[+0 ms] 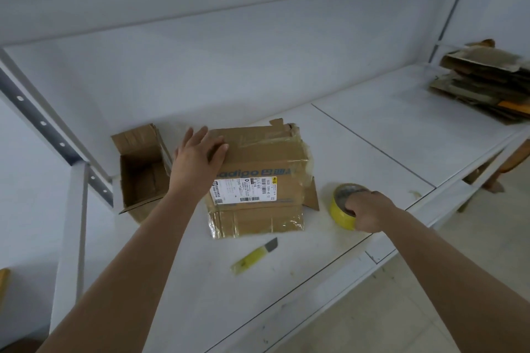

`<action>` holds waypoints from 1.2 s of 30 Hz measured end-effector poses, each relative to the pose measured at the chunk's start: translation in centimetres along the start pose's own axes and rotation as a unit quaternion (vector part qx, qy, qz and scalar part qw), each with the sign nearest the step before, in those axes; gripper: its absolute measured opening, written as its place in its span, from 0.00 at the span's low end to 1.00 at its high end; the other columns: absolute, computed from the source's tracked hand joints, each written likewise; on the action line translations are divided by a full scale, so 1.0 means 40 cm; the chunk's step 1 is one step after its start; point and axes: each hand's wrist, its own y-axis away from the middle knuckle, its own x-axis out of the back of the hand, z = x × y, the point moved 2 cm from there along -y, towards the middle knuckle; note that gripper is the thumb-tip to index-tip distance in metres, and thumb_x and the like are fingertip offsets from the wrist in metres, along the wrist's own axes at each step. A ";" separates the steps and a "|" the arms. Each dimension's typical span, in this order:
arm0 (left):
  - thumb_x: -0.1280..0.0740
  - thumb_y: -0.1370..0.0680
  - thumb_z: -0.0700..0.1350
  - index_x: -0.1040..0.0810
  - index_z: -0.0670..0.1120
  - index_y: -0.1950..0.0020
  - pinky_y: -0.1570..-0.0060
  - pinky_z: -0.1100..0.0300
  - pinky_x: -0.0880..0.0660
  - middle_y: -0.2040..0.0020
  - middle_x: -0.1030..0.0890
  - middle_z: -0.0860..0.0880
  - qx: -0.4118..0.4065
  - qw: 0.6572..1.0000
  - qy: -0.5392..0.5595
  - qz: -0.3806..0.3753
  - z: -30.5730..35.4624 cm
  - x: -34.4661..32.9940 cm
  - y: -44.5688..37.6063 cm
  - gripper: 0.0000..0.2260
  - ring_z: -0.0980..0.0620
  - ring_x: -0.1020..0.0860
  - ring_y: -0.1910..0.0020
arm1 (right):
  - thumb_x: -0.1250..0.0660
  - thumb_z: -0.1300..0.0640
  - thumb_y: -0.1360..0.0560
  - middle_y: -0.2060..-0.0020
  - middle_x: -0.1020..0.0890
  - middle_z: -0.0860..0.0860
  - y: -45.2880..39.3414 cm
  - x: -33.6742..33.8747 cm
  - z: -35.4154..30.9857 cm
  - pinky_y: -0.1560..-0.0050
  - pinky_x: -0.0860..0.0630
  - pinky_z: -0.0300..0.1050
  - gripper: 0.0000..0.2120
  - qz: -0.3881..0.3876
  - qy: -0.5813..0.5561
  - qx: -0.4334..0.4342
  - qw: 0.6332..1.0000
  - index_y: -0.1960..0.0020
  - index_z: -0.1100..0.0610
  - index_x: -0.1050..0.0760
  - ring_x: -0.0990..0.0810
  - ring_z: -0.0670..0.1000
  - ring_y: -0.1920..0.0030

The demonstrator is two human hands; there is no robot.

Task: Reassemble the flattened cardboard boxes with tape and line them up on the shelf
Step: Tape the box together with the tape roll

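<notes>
On the shelf (372, 135), mid-depth: box (258, 180), label up, long axis front to back.
Left hand (198, 156): arm outstretched, fingers straight, palm flat on the box's far left corner.
Right hand (368, 210): fingers curled into the core of the tape (339, 212), near the front edge, right of the box.
Knife (255, 256): at the front edge, blade toward the box.
Open box (142, 172): left of the box.

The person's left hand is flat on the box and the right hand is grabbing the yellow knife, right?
Not quite. In the head view the right hand grips the yellow tape roll, not the knife, which lies untouched. The left hand is flat on the box.
</notes>
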 end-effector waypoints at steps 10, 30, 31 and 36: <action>0.40 0.17 0.43 0.24 0.47 0.33 0.30 0.48 0.39 0.40 0.19 0.46 -0.043 0.998 -0.041 0.010 0.063 0.013 0.013 0.14 0.42 0.20 0.48 | 0.30 0.58 0.25 0.66 0.19 0.47 0.112 0.310 0.012 0.60 0.27 0.36 0.04 0.207 -0.574 0.231 0.758 0.58 0.57 0.19 0.22 0.45 0.62; 0.44 0.17 0.55 0.17 0.44 0.44 0.42 0.59 0.25 0.48 0.15 0.46 0.116 0.884 0.452 -0.016 0.077 0.038 0.012 0.20 0.52 0.19 0.45 | 0.32 0.33 0.36 0.71 0.17 0.48 0.067 0.469 -0.325 0.69 0.24 0.38 0.24 0.080 -0.391 0.376 0.836 0.63 0.55 0.20 0.17 0.48 0.70; 0.45 0.16 0.54 0.18 0.44 0.41 0.37 0.55 0.26 0.47 0.15 0.46 0.124 0.885 0.449 -0.012 0.072 0.036 0.008 0.20 0.50 0.19 0.42 | 0.33 0.31 0.37 0.72 0.18 0.47 0.064 0.476 -0.322 0.67 0.26 0.38 0.25 0.083 -0.379 0.373 0.843 0.64 0.55 0.20 0.19 0.46 0.71; 0.45 0.16 0.53 0.23 0.46 0.33 0.32 0.49 0.29 0.40 0.18 0.45 0.147 0.888 0.435 0.035 0.035 0.049 -0.015 0.19 0.51 0.22 0.37 | 0.33 0.51 0.23 0.65 0.17 0.44 0.044 0.499 -0.279 0.55 0.29 0.41 0.08 0.006 -0.397 0.381 0.835 0.59 0.53 0.19 0.20 0.42 0.62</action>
